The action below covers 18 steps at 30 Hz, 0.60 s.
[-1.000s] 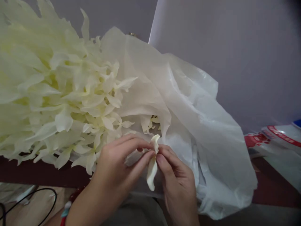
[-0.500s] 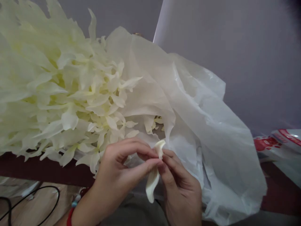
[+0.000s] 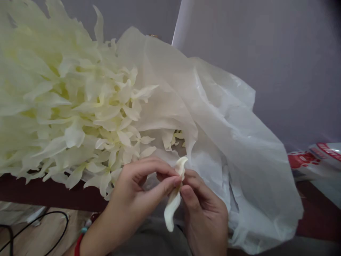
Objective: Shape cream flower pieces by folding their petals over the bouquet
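Observation:
A small cream petal piece (image 3: 172, 209) is held between both hands at the lower middle, one curled tip up and a longer petal hanging down. My left hand (image 3: 145, 192) pinches its middle from the left with thumb and forefinger. From the right, the fingers of my right hand (image 3: 204, 209) close on the same spot, the thumb bent near it. Where the fingertips meet, the join of the petals is partly hidden. Just beyond the left hand lies a big heap of pale cream-yellow artificial flowers (image 3: 77, 131).
A crumpled translucent white plastic bag (image 3: 255, 160) spreads from the middle to the right, with a few petals in its opening. A red-and-white package (image 3: 306, 160) lies far right on the dark red surface (image 3: 317, 217). Black cable (image 3: 65, 227) at lower left.
My right thumb has parted slightly from the left thumb, showing more of the petal piece's middle. The whole view has shifted a little.

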Available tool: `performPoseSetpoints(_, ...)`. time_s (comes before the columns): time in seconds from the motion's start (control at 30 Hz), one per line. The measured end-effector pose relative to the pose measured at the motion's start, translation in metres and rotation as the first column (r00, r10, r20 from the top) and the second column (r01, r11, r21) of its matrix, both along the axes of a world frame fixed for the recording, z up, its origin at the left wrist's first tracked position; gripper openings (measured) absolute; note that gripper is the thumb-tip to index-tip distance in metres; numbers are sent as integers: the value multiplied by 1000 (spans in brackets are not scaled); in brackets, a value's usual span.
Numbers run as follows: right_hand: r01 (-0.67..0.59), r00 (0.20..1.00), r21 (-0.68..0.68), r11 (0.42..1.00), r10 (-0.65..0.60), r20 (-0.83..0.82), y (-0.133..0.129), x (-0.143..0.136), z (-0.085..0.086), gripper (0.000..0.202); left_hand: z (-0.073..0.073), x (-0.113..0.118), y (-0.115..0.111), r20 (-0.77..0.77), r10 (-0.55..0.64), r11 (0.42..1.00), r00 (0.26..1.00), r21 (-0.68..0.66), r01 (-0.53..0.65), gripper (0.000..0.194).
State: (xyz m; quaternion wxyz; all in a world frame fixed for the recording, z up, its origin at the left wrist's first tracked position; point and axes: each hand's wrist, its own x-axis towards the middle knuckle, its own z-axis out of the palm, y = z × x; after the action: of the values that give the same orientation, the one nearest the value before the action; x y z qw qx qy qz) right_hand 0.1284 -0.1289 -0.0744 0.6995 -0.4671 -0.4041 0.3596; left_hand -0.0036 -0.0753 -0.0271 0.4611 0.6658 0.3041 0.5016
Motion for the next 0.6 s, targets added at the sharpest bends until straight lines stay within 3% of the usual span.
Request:
performPoseSetpoints(0.2,104,993,-28,994,-103,50,5,-2,5,9,-1,4,-6,-157,91,963,983,265,-47,12)
performPoseSetpoints(0.33,192,955,2,981,-187,231,7,-1,14,5,0,7,-7,-191,125,944,974,326,-57,13)
performPoseSetpoints(0.43,226,893,87,970,-243,379,8,-3,20,14,-2,10,-9,-196,175,927,965,363,-94,14)
performPoseSetpoints(0.6,369,727,221,903,-428,536,6,-9,17,14,-9,14,-11,-180,292,858,939,482,-174,13)
